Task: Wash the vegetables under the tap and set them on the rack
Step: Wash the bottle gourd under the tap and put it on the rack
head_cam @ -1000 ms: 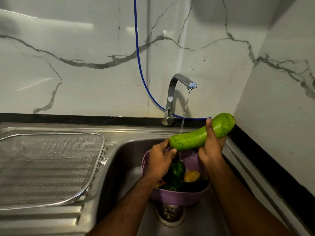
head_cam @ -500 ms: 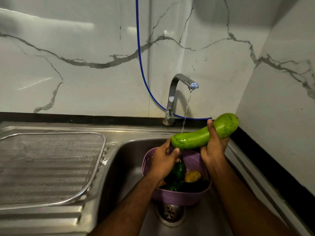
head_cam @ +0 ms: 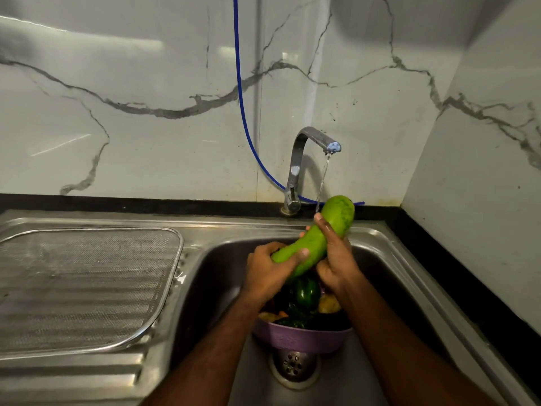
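A long light-green gourd (head_cam: 319, 238) is held slanted over the sink, its thick end up by the water stream from the tap (head_cam: 307, 148). My left hand (head_cam: 269, 271) grips its lower end. My right hand (head_cam: 336, 256) grips its middle. Below them a purple basket (head_cam: 301, 338) holds a green pepper (head_cam: 306, 293) and other vegetables, partly hidden by my hands. The metal mesh rack (head_cam: 87, 285) lies on the drainboard at left with nothing on it.
The steel sink basin (head_cam: 213, 276) has a drain (head_cam: 294, 364) just in front of the basket. A blue hose (head_cam: 241, 92) hangs down the marble wall behind the tap. A side wall closes in on the right.
The gourd has tilted from nearly level to steeply slanted, its lower end swinging toward me. Both hands moved closer together along it. My view has shifted a little.
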### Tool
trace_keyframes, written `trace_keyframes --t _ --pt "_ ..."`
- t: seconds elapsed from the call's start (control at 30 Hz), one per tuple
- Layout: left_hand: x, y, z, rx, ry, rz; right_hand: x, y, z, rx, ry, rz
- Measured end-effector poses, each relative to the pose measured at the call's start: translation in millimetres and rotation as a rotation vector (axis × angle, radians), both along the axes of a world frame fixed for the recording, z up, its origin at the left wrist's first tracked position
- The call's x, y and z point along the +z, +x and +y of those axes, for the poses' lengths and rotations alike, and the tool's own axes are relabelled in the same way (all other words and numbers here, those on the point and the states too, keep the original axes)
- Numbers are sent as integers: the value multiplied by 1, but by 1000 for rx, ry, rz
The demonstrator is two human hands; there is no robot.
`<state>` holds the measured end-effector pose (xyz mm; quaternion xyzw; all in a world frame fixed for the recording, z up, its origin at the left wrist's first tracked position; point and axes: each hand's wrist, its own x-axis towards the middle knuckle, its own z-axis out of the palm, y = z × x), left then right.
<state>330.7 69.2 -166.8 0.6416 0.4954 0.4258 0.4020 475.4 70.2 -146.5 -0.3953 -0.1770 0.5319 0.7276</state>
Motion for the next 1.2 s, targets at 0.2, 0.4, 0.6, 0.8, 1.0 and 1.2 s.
trace_keyframes --t 0.2,0.4,0.6,0.8,1.0,1.2 --pt "7 -6 -1 -40 85 399 -4 -15 -1 58 0 -144" --pt "8 -6 -3 -317 -360 -247 3 -12 -1 85 -22 -84" --pt "12 -15 -13 -594 -723 -538 6 -1 -7 200 -5 76" --pt "-4 -10 4 -342 -271 -222 10 -8 -4 189 15 -43" --pt "-18 -7 9 -223 -44 34 4 -8 0 156 80 -93" --pt "-27 -5 6 -308 -108 -113 8 -15 -7 116 129 -242"
